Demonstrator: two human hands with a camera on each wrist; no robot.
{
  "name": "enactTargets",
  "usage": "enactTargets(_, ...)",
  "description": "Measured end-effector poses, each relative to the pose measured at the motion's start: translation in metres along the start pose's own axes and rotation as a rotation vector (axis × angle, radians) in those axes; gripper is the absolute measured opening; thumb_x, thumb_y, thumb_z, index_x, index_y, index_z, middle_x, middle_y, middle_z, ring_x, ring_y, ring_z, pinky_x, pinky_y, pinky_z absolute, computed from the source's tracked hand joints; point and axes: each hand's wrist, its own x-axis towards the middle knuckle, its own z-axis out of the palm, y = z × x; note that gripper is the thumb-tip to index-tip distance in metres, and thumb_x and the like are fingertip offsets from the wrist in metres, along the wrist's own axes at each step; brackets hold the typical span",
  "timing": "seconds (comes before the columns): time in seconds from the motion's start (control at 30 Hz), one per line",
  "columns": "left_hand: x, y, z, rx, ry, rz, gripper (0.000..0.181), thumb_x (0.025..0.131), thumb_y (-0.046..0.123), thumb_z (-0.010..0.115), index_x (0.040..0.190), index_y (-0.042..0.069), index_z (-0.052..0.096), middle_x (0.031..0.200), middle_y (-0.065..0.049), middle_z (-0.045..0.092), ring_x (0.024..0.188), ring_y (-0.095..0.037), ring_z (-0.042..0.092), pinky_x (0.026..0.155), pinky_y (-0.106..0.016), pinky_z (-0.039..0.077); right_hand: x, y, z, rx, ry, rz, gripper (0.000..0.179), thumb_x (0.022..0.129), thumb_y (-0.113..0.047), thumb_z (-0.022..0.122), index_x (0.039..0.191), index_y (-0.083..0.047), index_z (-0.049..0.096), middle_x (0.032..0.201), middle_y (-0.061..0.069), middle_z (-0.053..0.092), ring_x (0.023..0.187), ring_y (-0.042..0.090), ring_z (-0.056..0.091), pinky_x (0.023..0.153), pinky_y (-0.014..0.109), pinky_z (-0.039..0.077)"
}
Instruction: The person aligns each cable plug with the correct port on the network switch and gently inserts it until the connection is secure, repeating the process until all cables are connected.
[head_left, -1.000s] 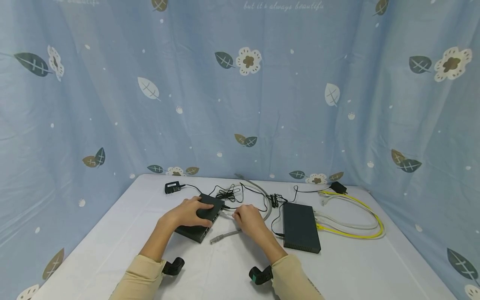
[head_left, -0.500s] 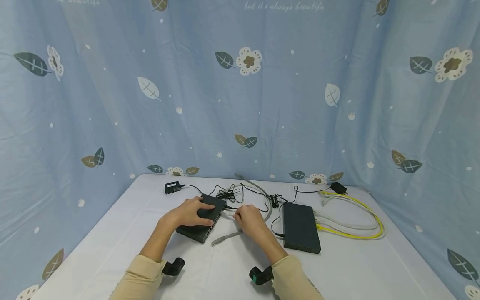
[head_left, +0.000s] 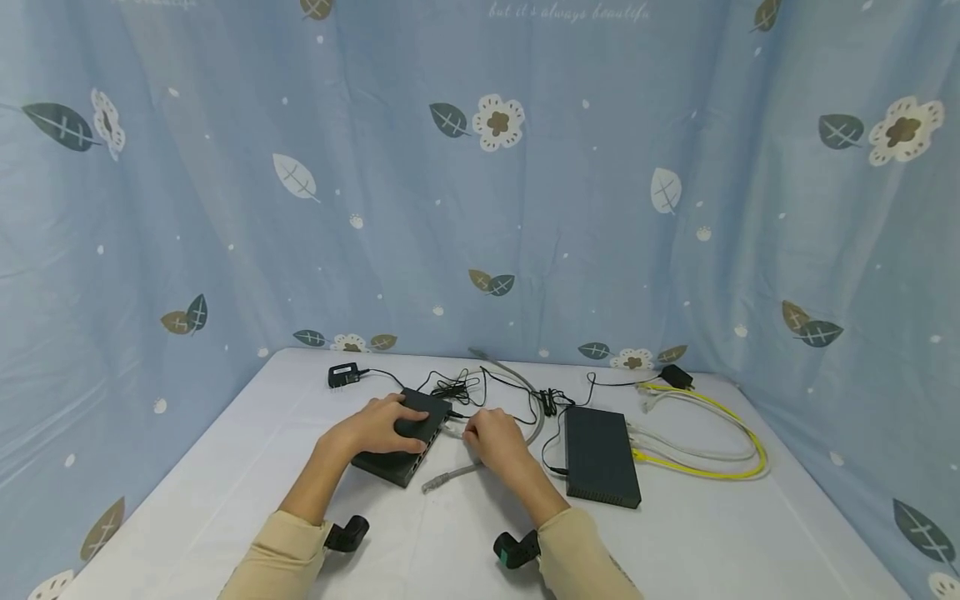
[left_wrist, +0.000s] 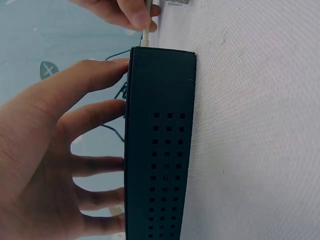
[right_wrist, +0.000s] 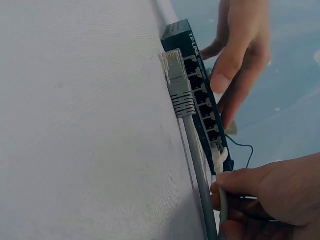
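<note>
My left hand [head_left: 378,429] lies over a black TP-LINK network switch [right_wrist: 177,32], fingers extended across its top and the thumb near the port edge. My right hand [head_left: 497,440] pinches a whitish network cable [right_wrist: 223,200] just behind its plug [right_wrist: 218,157]. That plug sits at the port nearest the power-cord end of the switch's row. Other ports in the row show bare. A thicker grey network cable [right_wrist: 197,160] runs beside the switch, its clear plug [right_wrist: 174,62] lying in front of the ports.
A second black switch [head_left: 602,454] stands to the right, with yellow [head_left: 720,476] and white cables looping from it. Black power adapters [head_left: 344,375] lie at the back left and back right, and bundled black cords [head_left: 453,387] lie between. A patterned curtain [head_left: 480,208] hangs behind.
The switch under my left hand and the grey cable's near plug shifted slightly right after the first frame. Both hands keep nearly the same pose.
</note>
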Motion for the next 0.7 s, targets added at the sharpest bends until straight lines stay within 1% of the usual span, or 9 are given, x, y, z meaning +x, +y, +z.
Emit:
enactTargets(0.13,-0.0010,0.0013,-0.0020,0.002,0.002,0.006,0.059,0.080,0.047,0.077,0.132,0.020,0.065,0.150,-0.029,0.040,0.131,-0.056,0.041,0.102,-0.070,0.037,0.0035,-0.0019,0.0007,0.027,-0.015,0.023,0.009,0.088,-0.016,0.073,0.083,-0.011,0.079,0.074,-0.001,0.073,0.061,0.008,0.061,0.055,0.022,0.045)
enactTargets(0.3,-0.0007,0.0017,-0.0018,0.004,-0.005,-0.005,0.061,0.080,0.049,0.076,0.132,0.021,0.064,0.151,-0.030,0.037,0.132,-0.057,0.039,0.103,-0.069,0.037,0.0062,-0.0029,0.0048,0.052,-0.015,0.044,0.008,0.087,-0.017,0.074,0.081,-0.012,0.078,0.071,-0.002,0.072,0.057,0.005,0.057,0.053,0.020,0.043)
enactTargets(0.6,0.0003,0.0034,-0.0005,0.013,-0.008,-0.012,0.063,0.078,0.047,0.079,0.133,0.019,0.064,0.151,-0.030,0.037,0.132,-0.060,0.037,0.102,-0.070,0.036,0.0079,-0.0070,0.0082,0.034,-0.007,0.051,0.009,0.087,-0.017,0.074,0.081,-0.012,0.078,0.069,-0.002,0.070,0.054,0.004,0.053,0.052,0.020,0.041)
enactTargets(0.7,0.0008,0.0042,-0.0008,0.017,-0.012,-0.015,0.062,0.079,0.046,0.079,0.133,0.019,0.064,0.150,-0.031,0.038,0.133,-0.060,0.036,0.103,-0.070,0.036,0.0082,-0.0081,0.0064,0.042,-0.003,0.049,0.009,0.087,-0.016,0.074,0.081,-0.011,0.078,0.070,-0.002,0.071,0.055,0.005,0.054,0.052,0.020,0.042)
